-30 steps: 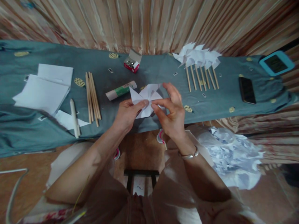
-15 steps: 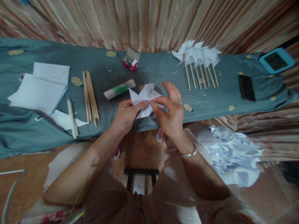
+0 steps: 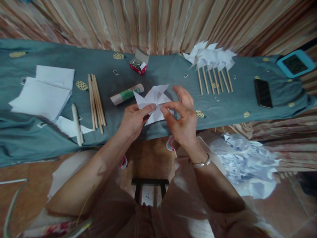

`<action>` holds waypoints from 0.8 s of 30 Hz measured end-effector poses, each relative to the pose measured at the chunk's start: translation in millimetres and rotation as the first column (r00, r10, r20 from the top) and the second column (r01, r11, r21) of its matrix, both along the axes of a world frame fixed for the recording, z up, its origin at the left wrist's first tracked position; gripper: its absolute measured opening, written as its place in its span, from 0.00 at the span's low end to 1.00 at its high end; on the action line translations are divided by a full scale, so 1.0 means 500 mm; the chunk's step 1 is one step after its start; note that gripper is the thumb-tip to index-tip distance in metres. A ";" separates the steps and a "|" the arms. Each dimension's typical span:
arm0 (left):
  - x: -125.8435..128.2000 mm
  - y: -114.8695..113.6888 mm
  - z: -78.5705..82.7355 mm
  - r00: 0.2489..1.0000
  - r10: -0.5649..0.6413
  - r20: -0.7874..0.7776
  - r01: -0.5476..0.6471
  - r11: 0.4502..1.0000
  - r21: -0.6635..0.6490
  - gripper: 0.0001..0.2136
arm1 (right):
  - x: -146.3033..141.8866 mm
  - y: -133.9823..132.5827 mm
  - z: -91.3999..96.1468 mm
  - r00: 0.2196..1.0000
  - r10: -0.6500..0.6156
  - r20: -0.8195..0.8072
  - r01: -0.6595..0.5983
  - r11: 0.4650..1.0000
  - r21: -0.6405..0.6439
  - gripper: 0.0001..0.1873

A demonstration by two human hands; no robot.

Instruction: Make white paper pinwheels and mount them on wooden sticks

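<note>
A white paper pinwheel [image 3: 156,94] with folded blades is held above the cloth-covered table. My left hand [image 3: 133,120] grips it from the left, its thumb pressed near the middle and its other fingers behind. My right hand [image 3: 184,119] is closed in a thumb-and-index pinch just right of the pinwheel's middle, the other fingers raised. Whatever lies between those fingertips is too small to make out. Just behind my left hand lies a green and pale paper tube [image 3: 127,95].
A red box of small metal pieces [image 3: 138,67] stands open at the back. Wooden sticks [image 3: 96,104], a white pen-like tool [image 3: 77,124] and paper sheets [image 3: 44,97] lie left. Finished pinwheels [image 3: 210,58], a phone [image 3: 263,93] and a blue-framed device [image 3: 296,63] lie right. A scrap-filled bag [image 3: 247,165] sits below.
My right fingertips have drawn slightly right, away from the pinwheel's middle. The pinwheel has turned and shifted a little in my left hand, whose thumb has moved slightly left and up.
</note>
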State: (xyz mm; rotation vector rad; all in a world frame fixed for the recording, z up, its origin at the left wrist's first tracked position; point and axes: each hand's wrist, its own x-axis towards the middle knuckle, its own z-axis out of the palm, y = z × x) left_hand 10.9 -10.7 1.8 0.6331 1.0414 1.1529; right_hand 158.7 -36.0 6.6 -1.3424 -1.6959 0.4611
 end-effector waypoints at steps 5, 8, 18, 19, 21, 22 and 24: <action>-0.009 0.009 0.006 0.999 0.012 0.045 -0.013 1.000 0.021 0.13 | -0.002 -0.007 0.003 0.998 0.041 0.044 -0.043 0.998 0.044 0.07; -0.014 0.015 0.005 0.999 0.030 0.044 -0.031 0.999 0.020 0.12 | 0.000 -0.009 -0.001 0.994 0.051 0.099 -0.061 0.993 0.103 0.11; -0.026 0.022 0.001 0.996 0.040 0.084 -0.043 0.999 0.028 0.12 | 0.022 -0.008 0.003 0.994 0.022 0.106 -0.038 0.988 0.148 0.14; -0.026 0.022 0.001 0.996 0.033 0.084 -0.036 0.999 0.029 0.12 | 0.022 -0.008 0.004 0.994 0.031 0.104 -0.045 0.989 0.137 0.13; -0.025 0.021 0.000 0.997 0.017 0.078 -0.019 1.000 0.024 0.12 | 0.022 -0.009 0.006 0.994 0.050 0.101 -0.062 0.991 0.115 0.12; -0.024 0.020 0.000 0.997 0.008 0.076 -0.010 1.000 0.021 0.12 | 0.022 -0.010 0.006 0.993 0.059 0.101 -0.070 0.992 0.105 0.11; -0.022 0.019 0.000 0.997 -0.009 0.076 0.007 1.000 0.023 0.12 | 0.022 -0.011 0.007 0.992 0.072 0.101 -0.082 0.992 0.093 0.10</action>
